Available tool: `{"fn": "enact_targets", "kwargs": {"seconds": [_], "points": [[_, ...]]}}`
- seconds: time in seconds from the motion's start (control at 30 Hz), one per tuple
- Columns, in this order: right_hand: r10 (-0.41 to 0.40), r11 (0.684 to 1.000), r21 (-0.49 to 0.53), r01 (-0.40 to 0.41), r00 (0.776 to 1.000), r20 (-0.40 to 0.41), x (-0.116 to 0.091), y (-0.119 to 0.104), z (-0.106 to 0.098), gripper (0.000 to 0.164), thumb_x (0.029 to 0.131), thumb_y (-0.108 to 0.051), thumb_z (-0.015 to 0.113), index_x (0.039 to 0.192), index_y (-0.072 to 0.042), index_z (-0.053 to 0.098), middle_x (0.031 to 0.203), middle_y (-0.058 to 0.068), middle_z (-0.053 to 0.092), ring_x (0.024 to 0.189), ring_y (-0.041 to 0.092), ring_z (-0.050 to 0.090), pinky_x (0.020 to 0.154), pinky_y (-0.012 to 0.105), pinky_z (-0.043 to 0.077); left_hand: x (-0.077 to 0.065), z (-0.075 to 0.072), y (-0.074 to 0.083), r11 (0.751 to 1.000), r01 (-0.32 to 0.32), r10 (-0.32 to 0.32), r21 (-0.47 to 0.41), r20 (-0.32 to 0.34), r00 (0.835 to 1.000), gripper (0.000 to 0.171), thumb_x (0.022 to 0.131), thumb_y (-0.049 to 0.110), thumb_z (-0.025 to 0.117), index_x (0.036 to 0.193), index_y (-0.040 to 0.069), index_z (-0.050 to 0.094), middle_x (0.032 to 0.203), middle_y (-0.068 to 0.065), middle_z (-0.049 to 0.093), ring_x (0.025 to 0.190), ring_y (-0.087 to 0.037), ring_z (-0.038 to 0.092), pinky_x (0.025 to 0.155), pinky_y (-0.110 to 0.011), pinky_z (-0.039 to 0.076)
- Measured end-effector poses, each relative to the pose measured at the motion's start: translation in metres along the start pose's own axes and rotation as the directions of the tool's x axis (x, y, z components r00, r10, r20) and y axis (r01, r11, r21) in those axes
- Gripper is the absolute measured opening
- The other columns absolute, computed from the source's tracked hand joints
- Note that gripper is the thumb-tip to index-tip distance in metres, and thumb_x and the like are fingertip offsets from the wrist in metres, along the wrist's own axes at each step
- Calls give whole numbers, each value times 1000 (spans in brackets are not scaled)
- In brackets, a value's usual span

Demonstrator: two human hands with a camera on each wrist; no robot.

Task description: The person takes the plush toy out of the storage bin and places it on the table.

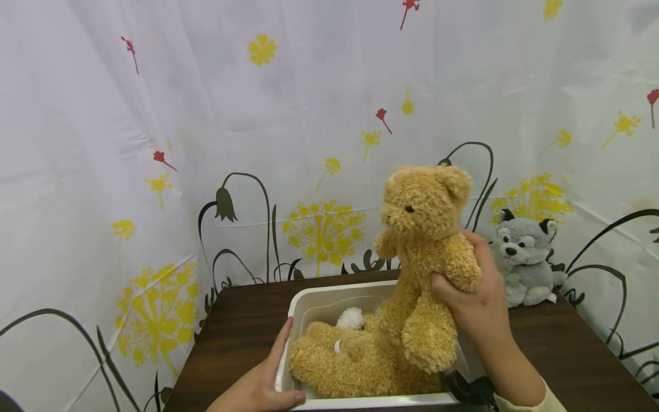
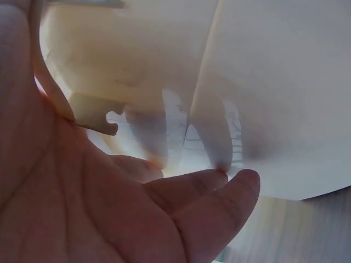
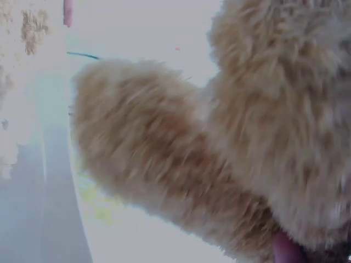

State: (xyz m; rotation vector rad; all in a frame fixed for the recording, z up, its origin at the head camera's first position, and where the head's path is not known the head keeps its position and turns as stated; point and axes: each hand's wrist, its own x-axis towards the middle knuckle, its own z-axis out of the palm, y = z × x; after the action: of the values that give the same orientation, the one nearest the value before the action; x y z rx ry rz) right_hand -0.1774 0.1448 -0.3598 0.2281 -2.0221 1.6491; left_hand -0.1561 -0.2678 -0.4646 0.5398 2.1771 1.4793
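My right hand (image 1: pixel 473 292) grips a tan teddy bear (image 1: pixel 422 257) round its side, below the arm, and holds it upright over the right part of a white plastic bin (image 1: pixel 329 294). Curly tan fur of the teddy bear (image 3: pixel 279 120) fills much of the right wrist view. Inside the bin lies another tan plush toy (image 1: pixel 355 366), with a white pompom and a small white tag; its face is not visible. My left hand (image 1: pixel 262 372) holds the bin at its front left corner, thumb on the rim and fingers (image 2: pixel 214 213) against the outer wall.
A grey and white plush husky (image 1: pixel 525 263) sits at the back right of the dark wooden table (image 1: pixel 231 320). Behind the table hangs a white curtain (image 1: pixel 309 114) with a flower print. A black strap (image 1: pixel 471 389) is at my right wrist.
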Motion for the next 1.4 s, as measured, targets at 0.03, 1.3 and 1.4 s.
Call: {"fn": "enact_targets", "kwargs": {"seconds": [0.03,1.3,1.4], "points": [[15,996,91,-14,1000,-10,-1,1,-2,76,88,-4,74,149,-34,42,135,3,54,108,23,62,77,31,57,0,0,0,1000,0,0,-6,3,1000,122,89,11,73,156,46,-23,166,-21,7,125,-25,57,92,-30,54],[168,969,249,-8,757,-631,-7,147,-127,60,88,5,71,142,-16,57,136,1,60,123,13,59,94,19,47,-1,2,-2,995,-79,81,-53,18,997,123,89,6,72,156,43,-24,167,-21,4,123,-23,60,93,-33,56],[155,987,142,-81,742,-652,-13,158,-136,59,91,3,68,144,-18,55,136,-3,60,122,9,59,99,20,46,0,3,-3,990,-82,87,-112,41,995,122,90,7,71,156,43,-24,167,-21,3,124,-27,60,94,-34,56]]}}
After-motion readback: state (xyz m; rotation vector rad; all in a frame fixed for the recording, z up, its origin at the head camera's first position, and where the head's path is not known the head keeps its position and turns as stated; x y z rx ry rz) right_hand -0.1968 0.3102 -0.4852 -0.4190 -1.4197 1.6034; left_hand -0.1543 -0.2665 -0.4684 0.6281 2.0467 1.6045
